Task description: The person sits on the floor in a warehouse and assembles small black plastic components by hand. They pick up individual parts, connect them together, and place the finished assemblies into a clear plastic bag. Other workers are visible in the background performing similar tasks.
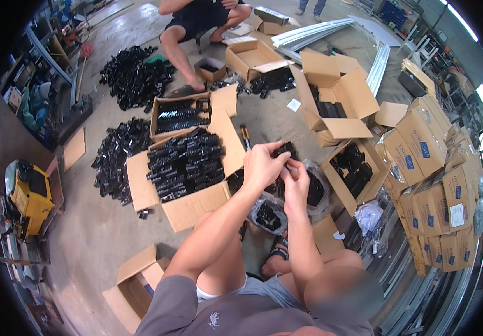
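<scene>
My two hands meet above several open containers. My left hand (264, 164) is closed on a small black part (284, 149), whose exact kind I cannot make out. My right hand (295, 182) is closed with its fingertips up against the same part, partly hiding it. Below them, a plastic-lined box (275, 228) and another lined container by my right hand hold small black pieces (315, 191). A screwdriver (245, 134) with an orange and black handle is just left of my left hand. Left of my forearm, an open carton (190, 215) is stacked full of black parts (185, 165).
Heaps of black parts (136, 75) lie on the floor at left. Open cartons (359, 92) stand ahead and right, with sealed cartons (415, 145) stacked beyond. Another person (199, 25) squats at the far side. A yellow machine (30, 193) stands at left, metal profiles at right.
</scene>
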Tool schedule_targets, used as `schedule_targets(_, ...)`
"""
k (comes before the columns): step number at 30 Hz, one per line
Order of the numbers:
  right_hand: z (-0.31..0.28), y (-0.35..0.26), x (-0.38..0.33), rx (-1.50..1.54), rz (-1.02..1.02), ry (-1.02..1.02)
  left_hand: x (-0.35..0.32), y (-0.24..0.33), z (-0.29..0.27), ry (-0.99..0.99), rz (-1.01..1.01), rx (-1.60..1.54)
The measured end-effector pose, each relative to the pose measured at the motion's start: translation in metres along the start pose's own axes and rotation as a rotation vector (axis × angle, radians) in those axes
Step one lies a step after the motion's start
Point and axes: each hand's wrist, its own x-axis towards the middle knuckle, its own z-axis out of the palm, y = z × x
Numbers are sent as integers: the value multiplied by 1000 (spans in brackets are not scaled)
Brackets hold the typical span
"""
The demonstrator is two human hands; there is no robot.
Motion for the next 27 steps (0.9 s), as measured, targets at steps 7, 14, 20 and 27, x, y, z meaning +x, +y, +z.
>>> schedule_targets(7,-19,1,-4,505,257,-44,12,-25,8,-314,-57,-428)
schedule_targets(14,-30,-1,-13,722,355,-66,-26,-16,17,-369,-345,-499)
schedule_targets(20,-18,-21,-24,639,304,30,-49,-12,32,-244,-373,-861)
schedule_targets(27,-22,-25,-22,68,27,179,-51,-11,33,-309,-460,-1143)
